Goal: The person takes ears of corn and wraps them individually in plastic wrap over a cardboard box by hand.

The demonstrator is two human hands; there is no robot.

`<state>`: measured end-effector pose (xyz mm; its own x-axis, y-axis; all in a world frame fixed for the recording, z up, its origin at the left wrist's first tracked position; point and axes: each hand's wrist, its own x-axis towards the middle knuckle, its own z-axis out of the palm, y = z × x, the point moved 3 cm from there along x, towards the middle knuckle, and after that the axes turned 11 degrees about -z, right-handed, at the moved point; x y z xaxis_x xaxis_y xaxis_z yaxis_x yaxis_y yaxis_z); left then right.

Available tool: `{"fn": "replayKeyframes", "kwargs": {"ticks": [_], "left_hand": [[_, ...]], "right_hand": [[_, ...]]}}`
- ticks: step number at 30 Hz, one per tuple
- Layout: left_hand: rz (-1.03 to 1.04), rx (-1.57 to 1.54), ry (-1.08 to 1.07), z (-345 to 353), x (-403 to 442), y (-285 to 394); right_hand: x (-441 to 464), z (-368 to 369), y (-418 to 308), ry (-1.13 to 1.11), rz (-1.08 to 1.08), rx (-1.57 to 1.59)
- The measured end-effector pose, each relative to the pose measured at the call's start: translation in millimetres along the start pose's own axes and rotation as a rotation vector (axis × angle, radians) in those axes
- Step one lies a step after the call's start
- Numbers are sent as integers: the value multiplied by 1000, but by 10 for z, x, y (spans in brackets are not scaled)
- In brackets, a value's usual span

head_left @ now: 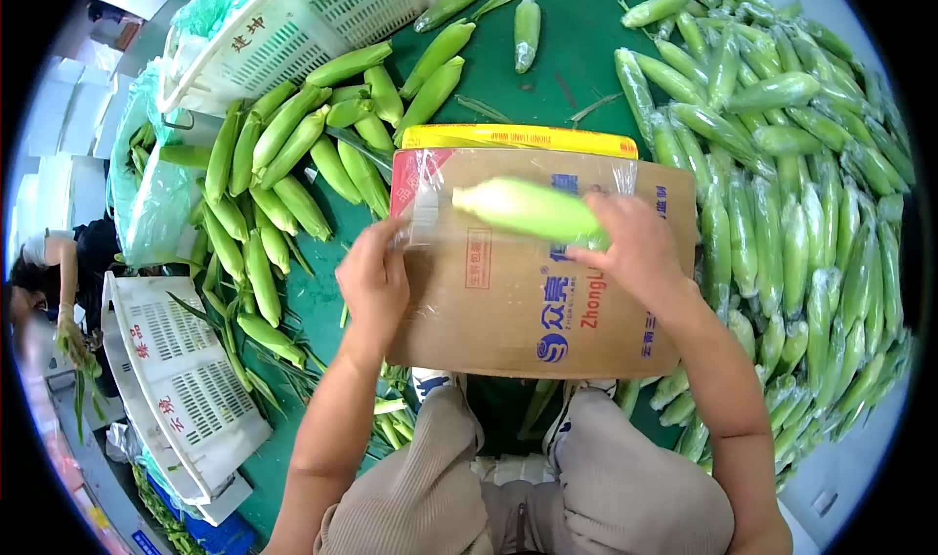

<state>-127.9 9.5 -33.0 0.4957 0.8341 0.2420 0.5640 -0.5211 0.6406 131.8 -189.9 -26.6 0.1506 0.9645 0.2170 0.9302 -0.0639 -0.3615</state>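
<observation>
My right hand [630, 247] grips one end of a green ear of corn [532, 210], blurred by motion, above a cardboard box [508, 330]. A sheet of clear plastic wrap [430, 218] stretches over the box's far part, under the corn. At the sheet's left edge, my left hand [376, 274] is closed with thumb and fingers pinching the wrap. Along the box's far edge lies a yellow wrap carton [518, 140].
Unwrapped ears of corn [293, 154] are piled on the left, and many film-wrapped ears [782, 193] on the right. White plastic crates [303, 27] stand far left, another crate [186, 379] near left. Beyond it, another person's arm [66, 277] shows.
</observation>
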Motion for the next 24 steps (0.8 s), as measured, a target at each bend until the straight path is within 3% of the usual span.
{"fn": "replayKeyframes", "kwargs": {"ticks": [1,3,5,7,8,11,12,14,17,19,22,24], "left_hand": [[-26,-207,5,-2,-171,13],[-302,-621,27,64,-493,87],[118,-242,-206,69,-791,400],[350,-15,-323,140,-956,447],[379,95,-332,116,-930,491],[425,358,-292,160,-627,707],[350,394,-319,242,-369,763],[361,579,-206,541,249,742],[337,526,-17,710,1127,872],[261,273,-300,911,1408,844],[639,277,-237,861,1032,1023],[702,332,-220,838,884,1070]], "right_hand": [[-82,16,-31,-33,-66,77],[-274,69,-124,-100,-181,232],[-364,80,-237,-196,-185,273],[-413,130,-280,-246,-177,274],[-395,115,-282,-269,-152,270],[-215,3,-287,148,-296,-32],[-133,45,-222,204,-164,43],[137,-19,-137,236,-167,-97],[547,16,-16,126,-204,-196],[758,205,173,58,-175,-250],[992,353,497,-50,-147,-63],[955,228,428,-247,0,274]]}}
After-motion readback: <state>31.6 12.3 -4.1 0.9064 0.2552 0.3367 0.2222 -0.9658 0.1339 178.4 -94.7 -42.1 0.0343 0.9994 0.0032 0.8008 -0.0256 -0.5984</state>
